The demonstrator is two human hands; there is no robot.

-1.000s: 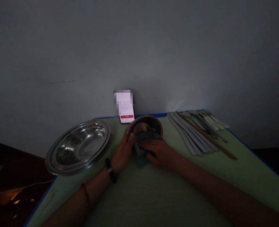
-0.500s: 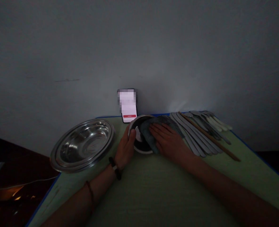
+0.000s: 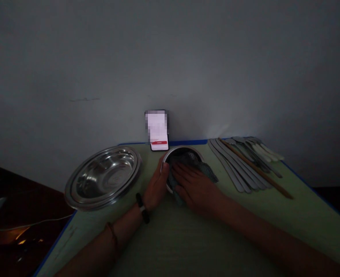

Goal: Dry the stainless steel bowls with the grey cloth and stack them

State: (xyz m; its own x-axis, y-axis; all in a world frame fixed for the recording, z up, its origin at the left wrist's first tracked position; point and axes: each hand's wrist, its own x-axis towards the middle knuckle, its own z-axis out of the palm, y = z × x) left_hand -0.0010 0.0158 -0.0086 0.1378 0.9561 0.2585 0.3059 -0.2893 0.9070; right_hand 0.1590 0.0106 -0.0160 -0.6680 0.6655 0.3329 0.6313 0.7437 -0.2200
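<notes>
A round metal bowl (image 3: 198, 151) is tilted toward me at the middle of the table. My left hand (image 3: 157, 184) grips its left rim, thumb on the near side and fingers behind. Inside the bowl, my right hand (image 3: 191, 184) presses a grey-green cloth (image 3: 208, 171) against the surface with its fingers laid long over it. Part of the cloth hangs out over the bowl's right rim. The bowl's bottom is mostly covered by cloth and hand.
Stacked metal basins (image 3: 102, 179) stand at the left. Several table knives (image 3: 239, 169), a wooden chopstick (image 3: 256, 168) and other cutlery (image 3: 259, 152) lie at the right. A lit phone (image 3: 159, 130) leans on the wall (image 3: 170, 57) behind the green table (image 3: 175, 238).
My right hand and the cloth have moved left and down, deeper into the bowl. The cloth has drawn away from the knives. My left hand still holds the rim.
</notes>
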